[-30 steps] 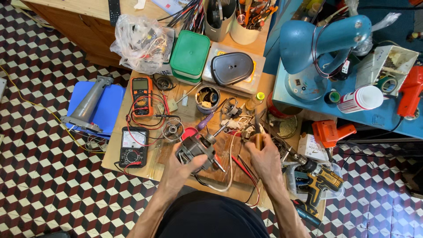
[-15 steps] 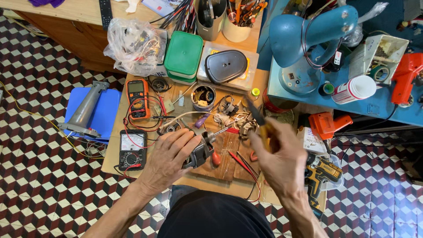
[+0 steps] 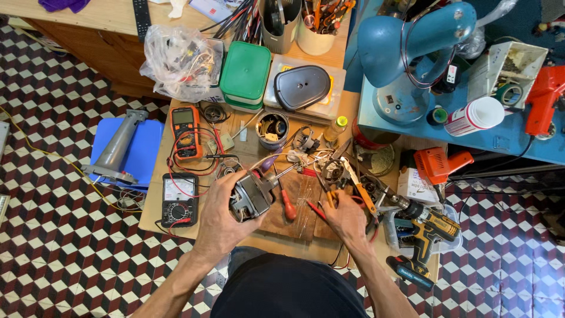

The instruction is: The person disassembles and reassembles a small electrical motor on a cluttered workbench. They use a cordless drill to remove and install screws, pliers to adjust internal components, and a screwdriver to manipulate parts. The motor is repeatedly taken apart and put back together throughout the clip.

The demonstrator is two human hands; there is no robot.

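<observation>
Left hand (image 3: pixel 222 217) clasps the small motor (image 3: pixel 252 196); right hand (image 3: pixel 346 217) rests flat.

Bare board (image 3: pixel 301 227) lay open between the left hand (image 3: pixel 222 219) and right hand (image 3: pixel 346 217); a screwdriver (image 3: pixel 286 204), pliers (image 3: pixel 358 187), drill (image 3: pixel 421 227) and meter (image 3: pixel 179 200) crowded every other side
</observation>
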